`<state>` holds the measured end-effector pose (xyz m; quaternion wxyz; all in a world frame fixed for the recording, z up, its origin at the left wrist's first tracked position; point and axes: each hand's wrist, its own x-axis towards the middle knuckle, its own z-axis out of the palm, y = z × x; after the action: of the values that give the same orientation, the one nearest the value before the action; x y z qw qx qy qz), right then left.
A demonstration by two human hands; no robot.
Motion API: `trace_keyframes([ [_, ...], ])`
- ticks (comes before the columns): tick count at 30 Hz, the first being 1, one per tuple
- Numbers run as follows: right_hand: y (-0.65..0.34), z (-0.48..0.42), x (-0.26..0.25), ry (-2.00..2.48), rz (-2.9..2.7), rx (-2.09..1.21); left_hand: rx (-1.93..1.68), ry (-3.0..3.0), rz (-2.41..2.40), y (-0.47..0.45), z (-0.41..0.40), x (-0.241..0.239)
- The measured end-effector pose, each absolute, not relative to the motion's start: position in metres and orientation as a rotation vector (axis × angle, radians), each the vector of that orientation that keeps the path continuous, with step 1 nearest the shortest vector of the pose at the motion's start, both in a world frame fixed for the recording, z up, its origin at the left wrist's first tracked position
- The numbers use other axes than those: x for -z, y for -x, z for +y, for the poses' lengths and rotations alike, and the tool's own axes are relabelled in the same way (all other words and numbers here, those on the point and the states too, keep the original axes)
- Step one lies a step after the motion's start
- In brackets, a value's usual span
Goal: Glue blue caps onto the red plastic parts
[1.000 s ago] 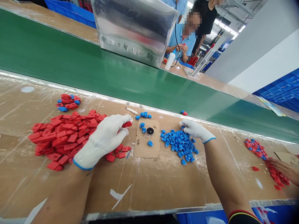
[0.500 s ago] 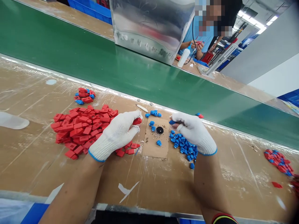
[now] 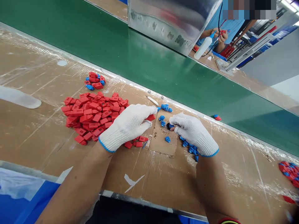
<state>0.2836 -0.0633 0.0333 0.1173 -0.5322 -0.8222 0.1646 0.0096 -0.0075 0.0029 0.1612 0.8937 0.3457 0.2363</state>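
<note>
My left hand (image 3: 128,126), in a white knitted glove, pinches a red plastic piece (image 3: 150,118) at the left edge of a cardboard sheet (image 3: 161,144). In my gloved right hand (image 3: 195,133) is a small blue plastic piece (image 3: 172,126), held at the black round spot (image 3: 168,126) on the cardboard; whether they touch I cannot tell. Several loose blue pieces (image 3: 167,139) lie on the sheet. A heap of red pieces (image 3: 93,115) spreads left of my left hand, and a pile of blue pieces (image 3: 192,150) is partly hidden under my right hand.
A green conveyor belt (image 3: 93,46) runs behind the work surface, with a metal box (image 3: 163,25) over it. Small mixed red and blue groups lie at the back left (image 3: 95,81) and far right (image 3: 289,172). Across the belt, a person's hands (image 3: 220,39) hold a red piece near a bottle (image 3: 203,48).
My right hand has brought the blue piece left to the black spot. My left hand still holds the red piece near the cardboard. The whole view has shifted.
</note>
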Motion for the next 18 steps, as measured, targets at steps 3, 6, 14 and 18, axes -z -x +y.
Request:
trace_keyframes([
  [3,-0.285,-0.062,-0.028,1.550,-2.426,-0.479,-0.699,-2.574,0.957,-0.010,-0.008,-0.004],
  [6,-0.285,-0.062,-0.028,1.549,-2.436,-0.472,-0.697,-2.582,0.942,-0.011,-0.007,-0.006],
  [14,-0.285,-0.065,-0.046,1.565,-2.440,-0.466,-0.670,-2.626,0.933,-0.012,-0.008,-0.008],
  [18,-0.288,-0.064,-0.043,1.564,-2.486,-0.466,-0.667,-2.667,0.912,-0.012,-0.008,-0.007],
])
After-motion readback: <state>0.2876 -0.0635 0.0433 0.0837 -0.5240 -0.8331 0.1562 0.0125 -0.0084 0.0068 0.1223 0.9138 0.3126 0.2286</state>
